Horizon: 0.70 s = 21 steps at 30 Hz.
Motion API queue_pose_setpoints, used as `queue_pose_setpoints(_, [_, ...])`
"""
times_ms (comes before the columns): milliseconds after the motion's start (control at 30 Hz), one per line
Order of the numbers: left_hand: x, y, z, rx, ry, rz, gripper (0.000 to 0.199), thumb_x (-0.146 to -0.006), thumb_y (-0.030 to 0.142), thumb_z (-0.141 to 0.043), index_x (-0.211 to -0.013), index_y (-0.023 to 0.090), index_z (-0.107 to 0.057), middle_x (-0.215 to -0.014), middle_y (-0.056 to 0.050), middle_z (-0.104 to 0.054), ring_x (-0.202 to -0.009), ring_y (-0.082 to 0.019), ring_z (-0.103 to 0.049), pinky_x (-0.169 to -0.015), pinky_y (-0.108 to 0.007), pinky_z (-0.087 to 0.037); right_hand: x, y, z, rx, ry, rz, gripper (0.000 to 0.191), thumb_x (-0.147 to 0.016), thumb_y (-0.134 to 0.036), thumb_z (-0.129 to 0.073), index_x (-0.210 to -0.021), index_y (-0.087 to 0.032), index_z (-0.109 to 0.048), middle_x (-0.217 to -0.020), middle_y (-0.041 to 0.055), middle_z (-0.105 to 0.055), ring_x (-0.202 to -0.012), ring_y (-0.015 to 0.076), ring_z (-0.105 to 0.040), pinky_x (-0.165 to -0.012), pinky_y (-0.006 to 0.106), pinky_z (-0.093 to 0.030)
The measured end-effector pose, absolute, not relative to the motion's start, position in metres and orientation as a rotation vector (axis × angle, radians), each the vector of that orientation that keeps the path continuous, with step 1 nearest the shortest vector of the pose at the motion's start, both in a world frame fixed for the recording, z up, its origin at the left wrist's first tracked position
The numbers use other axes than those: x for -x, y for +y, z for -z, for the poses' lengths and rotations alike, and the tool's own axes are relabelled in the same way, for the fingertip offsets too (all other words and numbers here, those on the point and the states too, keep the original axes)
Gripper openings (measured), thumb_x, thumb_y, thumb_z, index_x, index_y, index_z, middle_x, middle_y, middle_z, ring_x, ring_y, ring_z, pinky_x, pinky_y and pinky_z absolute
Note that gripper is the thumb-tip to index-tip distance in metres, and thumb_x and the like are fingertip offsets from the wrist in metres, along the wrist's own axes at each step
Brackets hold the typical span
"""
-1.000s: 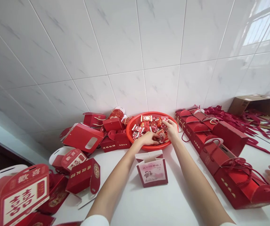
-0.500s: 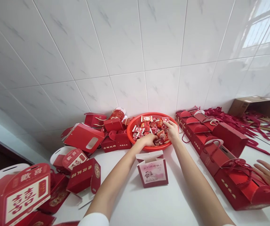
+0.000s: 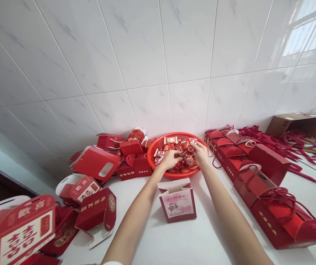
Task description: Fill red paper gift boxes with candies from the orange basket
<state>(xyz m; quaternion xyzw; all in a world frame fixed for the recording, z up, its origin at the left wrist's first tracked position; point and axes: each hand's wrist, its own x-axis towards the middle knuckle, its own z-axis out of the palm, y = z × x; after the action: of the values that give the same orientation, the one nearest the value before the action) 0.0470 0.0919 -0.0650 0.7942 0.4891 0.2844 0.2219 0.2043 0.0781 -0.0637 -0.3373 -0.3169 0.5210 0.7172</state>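
Note:
A red plastic basket (image 3: 150, 162) by the wall holds many wrapped candies (image 3: 189, 161), mostly red. My left hand (image 3: 170, 159) reaches over the basket's near left side, fingers curled among the candies; what lies between them is mostly hidden. At the basket's right side, my right hand (image 3: 200, 152) pinches a pink dotted candy (image 3: 192, 141) with thumb and fingers. Between my forearms stands a small dark-red gift box (image 3: 178, 204), upright with its top open and a pink picture of a couple on its front.
Red gift boxes (image 3: 95, 208) lie jumbled on the left of the white table (image 3: 158, 243). A row of closed red boxes with rope handles (image 3: 270, 206) runs along the right. Farther right are dark-red ribbons (image 3: 273, 147) and a cardboard carton (image 3: 287, 123). A tiled wall (image 3: 188, 103) rises behind.
My left hand has shifted a little farther into the basket, its fingers lifted up from the near edge. Another person's hand at the right boxes has gone from view.

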Motion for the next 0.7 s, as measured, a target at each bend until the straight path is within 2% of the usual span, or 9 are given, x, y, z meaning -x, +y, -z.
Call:
queue_pose_setpoints(167, [-0.0436,0.095,0.0658,-2.155,1.398,-0.992,0.024,-0.079,0.009,-0.068,-0.099,0.019,-0.077,-0.096,-0.005,-0.079,-0.089,-0.021,-0.073,-0.088,-0.033,-0.056,-0.2036,0.0796,0.0637,0.727,-0.695,-1.15,0.03,-0.051,-0.038,-0.084,-0.07,-0.021,-0.068,-0.077,0.0008,-0.073,-0.072,0.0189,-0.065,-0.064,0.029,-0.051])
queue_pose_setpoints(300, [-0.0423,0.0958,0.0648,-2.123,1.414,-1.082,0.026,-0.084,0.008,-0.059,-0.098,0.021,-0.077,-0.09,-0.002,-0.079,-0.081,-0.017,-0.073,-0.083,-0.029,-0.057,-0.2038,0.0807,0.063,0.724,-0.695,-1.164,0.032,-0.052,-0.04,-0.083,-0.073,-0.021,-0.07,-0.077,0.0015,-0.073,-0.073,0.0197,-0.065,-0.064,0.03,-0.052])
queue_pose_setpoints(533, [-0.0408,0.0932,0.058,-2.053,1.409,-1.209,0.031,-0.087,0.008,-0.052,-0.1,0.022,-0.076,-0.109,-0.001,-0.078,-0.107,-0.019,-0.07,-0.101,-0.032,-0.052,-0.204,0.0792,0.0632,0.762,-0.731,-1.217,0.027,-0.054,-0.039,-0.082,-0.068,-0.021,-0.067,-0.07,0.001,-0.07,-0.069,0.0194,-0.064,-0.059,0.029,-0.049])
queue_pose_setpoints(700, [-0.0386,0.0922,0.058,-2.004,1.38,-1.294,0.031,-0.089,0.011,-0.05,-0.104,0.019,-0.076,-0.11,-0.003,-0.078,-0.108,-0.018,-0.07,-0.1,-0.03,-0.052,-0.2033,0.0766,0.0621,0.783,-0.796,-1.284,0.027,-0.054,-0.038,-0.081,-0.07,-0.021,-0.068,-0.075,0.0009,-0.071,-0.07,0.0178,-0.064,-0.056,0.026,-0.049])
